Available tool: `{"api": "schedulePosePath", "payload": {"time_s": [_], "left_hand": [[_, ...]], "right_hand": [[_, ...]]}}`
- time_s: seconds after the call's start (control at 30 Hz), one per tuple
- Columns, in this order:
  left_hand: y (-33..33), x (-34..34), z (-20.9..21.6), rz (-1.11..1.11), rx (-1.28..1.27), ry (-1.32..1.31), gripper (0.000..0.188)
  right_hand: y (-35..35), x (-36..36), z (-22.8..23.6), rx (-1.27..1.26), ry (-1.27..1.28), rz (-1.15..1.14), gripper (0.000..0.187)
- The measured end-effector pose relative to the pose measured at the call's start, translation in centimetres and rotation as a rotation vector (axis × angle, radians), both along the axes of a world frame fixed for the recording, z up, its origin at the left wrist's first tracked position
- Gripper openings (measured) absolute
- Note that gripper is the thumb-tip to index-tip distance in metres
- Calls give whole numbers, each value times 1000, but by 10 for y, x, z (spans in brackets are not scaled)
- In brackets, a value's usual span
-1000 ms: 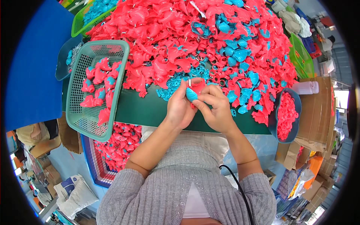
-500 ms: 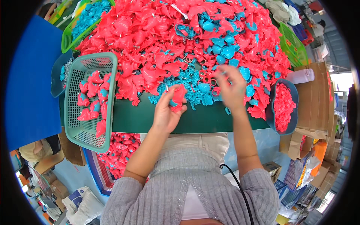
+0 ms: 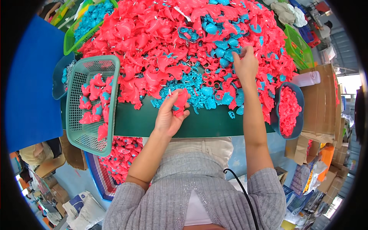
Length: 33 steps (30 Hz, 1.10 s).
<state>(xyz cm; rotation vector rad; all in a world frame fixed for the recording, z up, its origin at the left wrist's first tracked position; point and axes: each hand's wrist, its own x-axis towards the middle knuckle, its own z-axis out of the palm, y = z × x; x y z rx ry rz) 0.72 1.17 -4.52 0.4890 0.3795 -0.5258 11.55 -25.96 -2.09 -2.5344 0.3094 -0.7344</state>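
My left hand (image 3: 168, 115) holds a pink curved plastic part (image 3: 181, 99) between thumb and fingers, above the table's near edge. A little blue shows low on that part, and a small metal pin sticks up beside it. Farther off to the right, my right hand (image 3: 246, 66) reaches into the heap, its fingers curled in a pinch at a blue plastic shell (image 3: 230, 55). Its fingertips partly hide the shell. Between the hands lie small blue pieces (image 3: 188, 85) and pink rings (image 3: 211, 78).
A large heap of pink parts (image 3: 142, 34) covers most of the green table (image 3: 145, 122). Left stands a green mesh basket (image 3: 71, 115) with several pink-and-blue pieces; right, a dark tub (image 3: 301, 115) of pink rings. A cardboard box (image 3: 322, 99) stands beyond the tub.
My right hand has moved away from me and slightly right, deeper into the heap. Blue shells near the front edge have shifted. My left hand stays nearly still with the pink part.
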Motion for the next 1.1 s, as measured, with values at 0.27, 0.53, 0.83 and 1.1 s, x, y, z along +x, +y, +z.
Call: {"api": "schedulePosePath", "payload": {"time_s": [0.27, 0.53, 0.83, 1.1], "left_hand": [[-2, 0, 2, -7, 50, -25, 31], [-4, 0, 5, -22, 117, -28, 31], [5, -4, 4, 7, 201, -3, 31], [4, -1, 17, -41, 194, -87, 30]], "right_hand": [[8, -2, -8, 74, 47, 53, 22], [76, -32, -29, -143, 359, 471, 13], [87, -22, -46, -245, 453, 393, 16], [90, -52, -3, 946, 293, 582, 11]]}}
